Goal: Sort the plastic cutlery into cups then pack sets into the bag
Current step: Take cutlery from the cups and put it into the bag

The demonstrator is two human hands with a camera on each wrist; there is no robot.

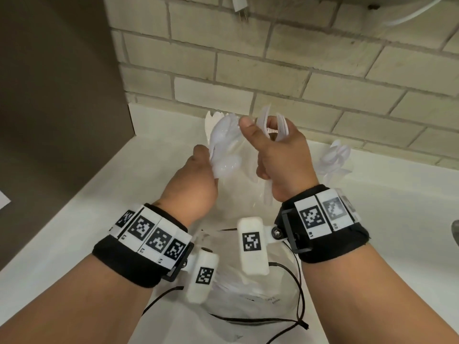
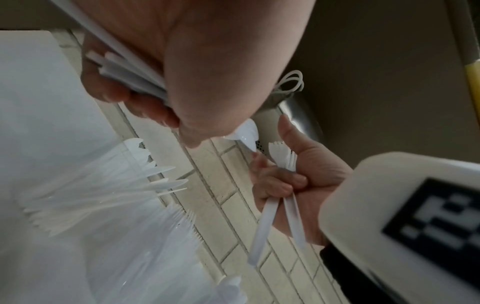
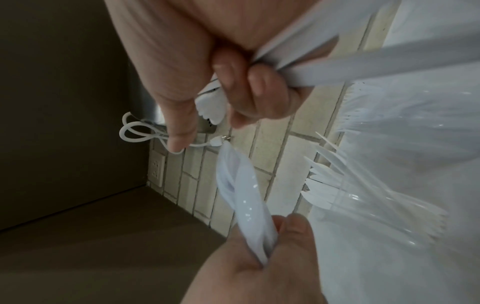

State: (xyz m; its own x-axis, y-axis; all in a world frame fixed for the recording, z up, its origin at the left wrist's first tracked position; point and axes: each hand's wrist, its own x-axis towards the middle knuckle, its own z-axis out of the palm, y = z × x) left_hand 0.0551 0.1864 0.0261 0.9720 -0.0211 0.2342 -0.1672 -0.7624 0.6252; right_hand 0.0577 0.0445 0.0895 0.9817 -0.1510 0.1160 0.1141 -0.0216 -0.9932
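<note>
Above the white counter (image 1: 82, 219), my left hand (image 1: 198, 177) grips a bunch of white plastic spoons (image 1: 224, 152) by their handles, bowls pointing up; the spoons (image 3: 241, 195) show close up in the right wrist view. Beside it, my right hand (image 1: 278, 150) grips several white forks (image 1: 273, 122), handles poking out below the fist. The fork heads (image 2: 281, 154) stick up past the curled fingers. Behind the hands stand clear cups: one with knives (image 2: 161, 176), one with forks (image 2: 182, 222), another cup (image 1: 335, 157) at the right. A clear plastic bag (image 1: 248, 296) lies under my wrists.
A brick wall (image 1: 298, 70) runs along the back of the counter, and a dark panel (image 1: 57, 95) closes the left side. A white cable with a plug (image 3: 145, 133) hangs near a wall outlet (image 3: 157, 168). A metal edge (image 1: 455, 234) shows at far right.
</note>
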